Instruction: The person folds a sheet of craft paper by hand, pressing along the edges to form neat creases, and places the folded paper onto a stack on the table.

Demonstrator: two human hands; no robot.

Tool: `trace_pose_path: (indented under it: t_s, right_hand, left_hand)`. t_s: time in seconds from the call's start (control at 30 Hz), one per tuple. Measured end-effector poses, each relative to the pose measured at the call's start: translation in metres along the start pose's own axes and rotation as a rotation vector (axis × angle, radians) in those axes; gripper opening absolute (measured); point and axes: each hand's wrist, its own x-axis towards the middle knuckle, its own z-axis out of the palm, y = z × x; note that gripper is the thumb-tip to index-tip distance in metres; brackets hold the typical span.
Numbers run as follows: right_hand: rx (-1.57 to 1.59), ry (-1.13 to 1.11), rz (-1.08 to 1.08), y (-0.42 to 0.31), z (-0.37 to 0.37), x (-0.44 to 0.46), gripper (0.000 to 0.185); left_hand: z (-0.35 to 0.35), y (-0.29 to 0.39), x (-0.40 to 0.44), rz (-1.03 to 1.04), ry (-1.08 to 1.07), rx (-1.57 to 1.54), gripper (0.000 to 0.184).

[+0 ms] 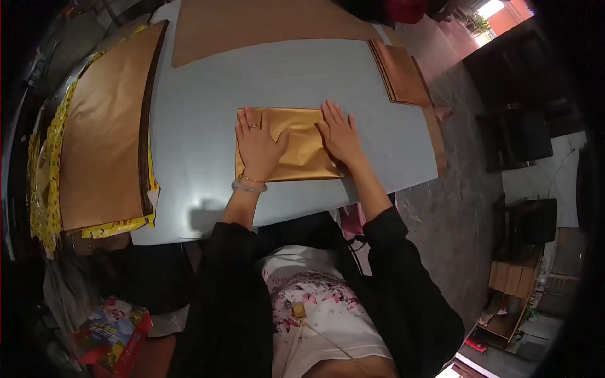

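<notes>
A folded sheet of shiny gold paper [299,154] lies flat on the grey-white table covering [252,82] in front of me. My left hand [259,145] presses flat on its left side, fingers stretched out, with a ring and bracelets on that arm. On the right edge of the gold paper rests my right hand [340,133], palm down with the fingers extended. Neither hand grips anything. The paper's surface between the hands shows some creases.
On the left stands a tall stack of large brown-gold sheets [110,132] over yellow printed wrapping [57,151]. Folded copper-coloured pieces [403,72] sit at the table's right. A large brown sheet [271,25] covers the far side. A colourful bag [113,334] is at lower left.
</notes>
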Motion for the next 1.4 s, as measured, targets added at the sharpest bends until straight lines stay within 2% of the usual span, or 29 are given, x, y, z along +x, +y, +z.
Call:
trace_pose_path:
  t_s: [0.07, 0.1, 0.13, 0.2, 0.23, 0.27, 0.33, 0.37, 0.43, 0.5, 0.57, 0.63, 0.73, 1.13, 1.2, 1.33, 1.4]
  right_hand:
    - [0.045, -0.023, -0.042, 0.015, -0.002, 0.001, 0.056]
    - [0.23, 0.03, -0.066, 0.024, -0.004, 0.001, 0.053]
    - [0.233, 0.025, -0.05, 0.026, -0.013, -0.007, 0.053]
    - [0.53, 0.265, 0.193, 0.033, -0.032, -0.017, 0.044]
    - [0.529, 0.528, 0.088, 0.042, -0.029, -0.028, 0.037]
    - [0.531, 0.534, 0.11, 0.052, -0.028, -0.043, 0.037]
    - [0.969, 0.228, 0.463, 0.055, -0.035, -0.084, 0.035]
    - [0.986, 0.254, 0.493, 0.053, -0.034, -0.099, 0.035]
    - [1.266, -0.033, 0.599, 0.042, -0.034, -0.123, 0.027]
    - [1.386, -0.043, 0.672, 0.027, -0.039, -0.134, 0.029]
    - [1.379, -0.13, 0.672, 0.021, -0.04, -0.136, 0.03]
    - [1.402, -0.105, 0.669, 0.019, -0.039, -0.134, 0.029]
    - [1.285, -0.277, 0.611, 0.022, -0.043, -0.127, 0.029]
    - [1.155, -0.33, 0.523, 0.025, -0.041, -0.119, 0.031]
    - [0.891, -0.295, 0.483, 0.02, -0.045, -0.116, 0.03]
    - [0.734, -0.293, 0.521, 0.016, -0.044, -0.111, 0.035]
    - [0.499, -0.126, 0.337, 0.021, -0.027, -0.114, 0.039]
  left_hand:
    - [0.001, -0.001, 0.001, 0.004, 0.003, 0.012, 0.067]
    - [0.002, -0.001, 0.0, 0.016, 0.017, 0.018, 0.067]
    - [0.001, -0.001, 0.0, 0.034, 0.048, -0.004, 0.066]
    - [-0.001, -0.002, 0.001, 0.05, 0.029, 0.005, 0.066]
    - [-0.002, -0.002, 0.001, 0.057, 0.016, 0.017, 0.065]
    - [-0.003, -0.001, 0.001, 0.057, 0.034, -0.002, 0.065]
    - [-0.007, -0.001, 0.002, 0.084, 0.005, 0.003, 0.065]
    - [-0.009, 0.0, 0.004, 0.089, -0.014, 0.012, 0.066]
    - [-0.005, -0.002, 0.003, 0.14, -0.042, 0.024, 0.066]
    - [-0.004, 0.0, 0.001, 0.08, -0.032, 0.041, 0.067]
    - [0.001, -0.002, 0.002, 0.122, -0.032, 0.027, 0.068]
    - [-0.001, -0.001, 0.003, 0.123, -0.022, 0.092, 0.068]
    - [-0.001, 0.0, 0.003, 0.111, -0.043, 0.086, 0.069]
    - [0.001, -0.003, 0.002, 0.093, -0.042, 0.103, 0.072]
    - [0.001, -0.004, 0.002, 0.094, -0.044, 0.102, 0.072]
    - [0.001, -0.004, 0.002, 0.076, -0.068, 0.089, 0.073]
    - [0.001, -0.004, 0.002, 0.076, -0.07, 0.092, 0.073]
